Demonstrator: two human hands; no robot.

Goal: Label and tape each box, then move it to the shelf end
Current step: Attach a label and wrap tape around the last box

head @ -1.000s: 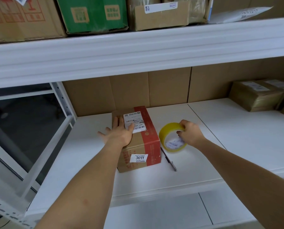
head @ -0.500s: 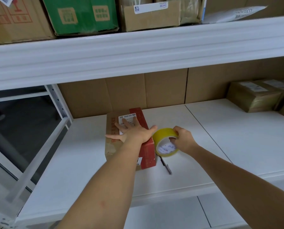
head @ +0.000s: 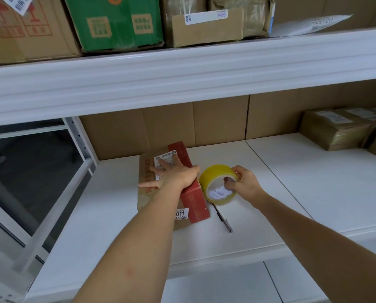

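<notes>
Two hands on the job right now — my left hand (head: 176, 174) lies flat, fingers spread, pressing on top of the box (head: 171, 186), which sits on the white shelf (head: 108, 215) toward its left end, label (head: 164, 160) already stuck on top. My right hand (head: 246, 185) pinches the yellow tape roll (head: 217, 184) by its rim, fingertips hooked into the core, just right of the box. Cardboard looks stiff and light, so I'd guess it slides easily — best held down from the top or gripped by the side edges. Tape roll is rigid, easy to hold through the middle. Compared with a second ago, the box has turned and shifted left, and the roll has closed in on its red edge. A pen-like tool (head: 224, 219) lies beside the box.
</notes>
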